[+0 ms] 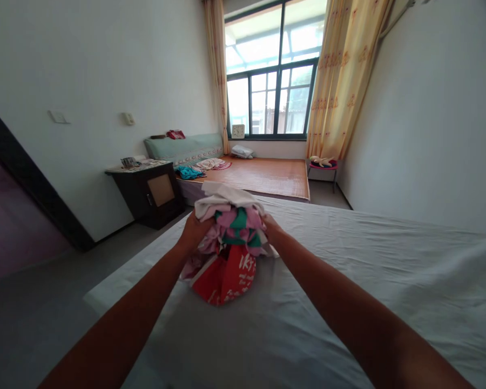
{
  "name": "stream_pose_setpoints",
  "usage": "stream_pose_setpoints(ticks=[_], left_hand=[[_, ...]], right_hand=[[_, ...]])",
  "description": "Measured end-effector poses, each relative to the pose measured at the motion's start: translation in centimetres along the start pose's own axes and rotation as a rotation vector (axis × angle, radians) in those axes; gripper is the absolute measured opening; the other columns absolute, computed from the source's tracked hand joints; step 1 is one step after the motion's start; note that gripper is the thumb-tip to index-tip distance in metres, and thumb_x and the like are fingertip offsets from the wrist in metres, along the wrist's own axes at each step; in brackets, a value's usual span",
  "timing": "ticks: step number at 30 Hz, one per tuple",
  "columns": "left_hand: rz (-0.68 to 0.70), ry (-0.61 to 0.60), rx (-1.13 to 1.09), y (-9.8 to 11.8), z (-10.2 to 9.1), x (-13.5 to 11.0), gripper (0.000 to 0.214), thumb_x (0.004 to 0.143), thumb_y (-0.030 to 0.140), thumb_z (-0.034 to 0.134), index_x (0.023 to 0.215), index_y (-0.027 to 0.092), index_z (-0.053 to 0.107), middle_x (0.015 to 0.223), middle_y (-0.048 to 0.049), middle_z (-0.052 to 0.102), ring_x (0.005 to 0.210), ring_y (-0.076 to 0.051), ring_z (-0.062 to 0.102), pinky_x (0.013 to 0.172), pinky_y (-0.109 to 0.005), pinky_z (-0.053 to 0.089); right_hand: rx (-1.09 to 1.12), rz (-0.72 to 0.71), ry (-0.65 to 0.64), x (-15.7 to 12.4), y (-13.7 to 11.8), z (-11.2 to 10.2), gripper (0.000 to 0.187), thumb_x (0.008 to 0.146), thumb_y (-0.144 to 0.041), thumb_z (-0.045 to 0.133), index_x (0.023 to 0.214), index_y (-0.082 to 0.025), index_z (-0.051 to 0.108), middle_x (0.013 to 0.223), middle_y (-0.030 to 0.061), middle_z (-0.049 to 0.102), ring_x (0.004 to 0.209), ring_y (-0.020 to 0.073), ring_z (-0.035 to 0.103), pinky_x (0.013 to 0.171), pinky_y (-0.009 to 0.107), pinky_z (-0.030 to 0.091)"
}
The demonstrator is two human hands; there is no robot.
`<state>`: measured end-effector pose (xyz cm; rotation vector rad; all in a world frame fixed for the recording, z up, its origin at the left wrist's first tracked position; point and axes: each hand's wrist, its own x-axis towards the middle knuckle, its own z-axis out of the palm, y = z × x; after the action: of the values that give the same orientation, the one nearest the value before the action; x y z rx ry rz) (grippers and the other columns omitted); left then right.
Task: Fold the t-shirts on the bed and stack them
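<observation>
While daylight is pouring through the dark-framed window (273, 70) at the far end of the room, a person is holding a crumpled bundle of clothes (229, 243) above the near bed (348, 281), whose white sheet is lying smooth with faint creases. The left hand (194, 229) is pressing against the bundle's left side, fingers curled into the fabric, and the right hand (270, 226) is gripping its right side, so both are clasped around the soft heap between them. The bundle is a lumpy mass of mixed cloth: a folded white piece on top, a pink-and-green patterned piece in the middle and a red piece with white lettering sagging at the bottom, hanging just over the sheet. Beyond the bundle, a second bed is carrying a woven, straw-coloured mat (263, 175), with a pale green bolster (184, 148) along its wall edge and a few small garments (198, 167) scattered beside the bolster. Left of the bundle, a dark wooden nightstand (148, 192) with a light square panel is standing against the white wall. Yellow patterned curtains (344, 75) are hanging in loose folds on the window's right, and below them a small stool (323, 165) is bearing a pale object too small to identify.
</observation>
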<state>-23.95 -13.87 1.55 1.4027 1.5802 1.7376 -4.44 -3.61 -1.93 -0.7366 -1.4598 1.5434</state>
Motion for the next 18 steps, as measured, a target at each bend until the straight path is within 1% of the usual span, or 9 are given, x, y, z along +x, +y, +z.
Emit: stream_pose_setpoints(ticks=[2, 4, 7, 9, 12, 13, 15, 16, 18], left_hand=[[0.091, 0.141, -0.11, 3.0, 0.2, 1.9, 0.055, 0.063, 0.026, 0.069, 0.115, 0.018, 0.056, 0.097, -0.0026, 0.067, 0.08, -0.017, 0.064, 0.069, -0.026, 0.052], [0.166, 0.208, -0.227, 5.7, -0.1, 3.5, 0.059, 0.063, 0.027, 0.071, 0.118, 0.022, 0.052, 0.102, -0.0017, 0.066, 0.083, -0.014, 0.064, 0.071, -0.024, 0.052], [0.139, 0.164, -0.303, 7.0, -1.1, 4.2, 0.059, 0.066, 0.031, 0.072, 0.12, 0.024, 0.049, 0.106, -0.0024, 0.064, 0.087, -0.015, 0.064, 0.074, -0.025, 0.052], [0.019, 0.033, -0.238, 5.4, -2.3, 3.6, 0.06, 0.067, 0.035, 0.072, 0.121, 0.023, 0.049, 0.104, -0.0043, 0.065, 0.088, -0.017, 0.064, 0.073, -0.028, 0.053], [-0.191, -0.265, 0.05, 0.7, -4.8, 2.2, 0.064, 0.064, 0.041, 0.074, 0.12, 0.018, 0.053, 0.103, -0.0086, 0.066, 0.094, -0.025, 0.064, 0.078, -0.035, 0.053], [-0.212, -0.34, 0.184, -0.9, -5.7, 1.8, 0.065, 0.062, 0.043, 0.075, 0.118, 0.017, 0.055, 0.107, -0.0099, 0.065, 0.1, -0.028, 0.061, 0.083, -0.038, 0.051], [-0.134, -0.313, 0.482, -3.2, -7.1, 1.6, 0.065, 0.057, 0.043, 0.076, 0.114, 0.017, 0.059, 0.118, -0.0119, 0.06, 0.116, -0.034, 0.051, 0.098, -0.043, 0.042], [-0.056, -0.257, 0.601, -3.7, -7.4, 1.5, 0.066, 0.057, 0.042, 0.075, 0.116, 0.016, 0.059, 0.124, -0.0134, 0.055, 0.123, -0.035, 0.044, 0.103, -0.045, 0.036], [0.143, -0.134, 0.76, -3.4, -7.2, 1.5, 0.068, 0.064, 0.041, 0.07, 0.125, 0.015, 0.053, 0.137, -0.0155, 0.044, 0.131, -0.035, 0.033, 0.109, -0.047, 0.026]], right_hand=[[0.075, -0.043, 0.01, 1.8, -2.7, 0.7, 0.024, 0.069, -0.039, 0.063, 0.085, -0.021, 0.057, 0.07, 0.0014, 0.065, 0.067, 0.0193, 0.063, 0.06, 0.032, 0.053], [0.132, -0.087, 0.011, 3.4, -5.1, 0.4, 0.029, 0.07, -0.039, 0.063, 0.091, -0.02, 0.056, 0.072, 0.0017, 0.065, 0.064, 0.0171, 0.062, 0.059, 0.03, 0.053], [-0.052, -0.078, 0.084, 4.4, -6.5, -1.8, 0.036, 0.071, -0.035, 0.064, 0.102, -0.019, 0.052, 0.082, 0.0034, 0.065, 0.066, 0.0151, 0.061, 0.061, 0.031, 0.053], [-0.283, -0.073, 0.17, 3.8, -5.7, -3.7, 0.035, 0.071, -0.029, 0.063, 0.103, -0.02, 0.051, 0.089, 0.0041, 0.064, 0.071, 0.0146, 0.061, 0.066, 0.032, 0.053], [-0.585, -0.176, 0.261, 1.4, -3.8, -5.4, 0.022, 0.075, -0.022, 0.056, 0.096, -0.02, 0.054, 0.092, 0.0041, 0.064, 0.075, 0.015, 0.059, 0.075, 0.033, 0.05], [-0.667, -0.237, 0.287, 0.2, -3.3, -5.4, 0.019, 0.077, -0.022, 0.053, 0.096, -0.019, 0.055, 0.092, 0.0046, 0.063, 0.075, 0.0156, 0.059, 0.076, 0.034, 0.049], [-0.831, -0.39, 0.29, -2.7, -2.5, -4.4, 0.019, 0.083, -0.023, 0.046, 0.099, -0.02, 0.055, 0.096, 0.006, 0.063, 0.077, 0.0168, 0.059, 0.078, 0.034, 0.048], [-0.886, -0.464, 0.238, -4.2, -2.1, -3.6, 0.022, 0.085, -0.024, 0.044, 0.103, -0.021, 0.056, 0.1, 0.0064, 0.062, 0.081, 0.0174, 0.059, 0.078, 0.034, 0.048], [-1.009, -0.57, -0.072, -7.1, -1.4, -1.6, 0.028, 0.084, -0.023, 0.045, 0.11, -0.026, 0.056, 0.11, 0.0047, 0.061, 0.09, 0.0183, 0.059, 0.079, 0.032, 0.047]])
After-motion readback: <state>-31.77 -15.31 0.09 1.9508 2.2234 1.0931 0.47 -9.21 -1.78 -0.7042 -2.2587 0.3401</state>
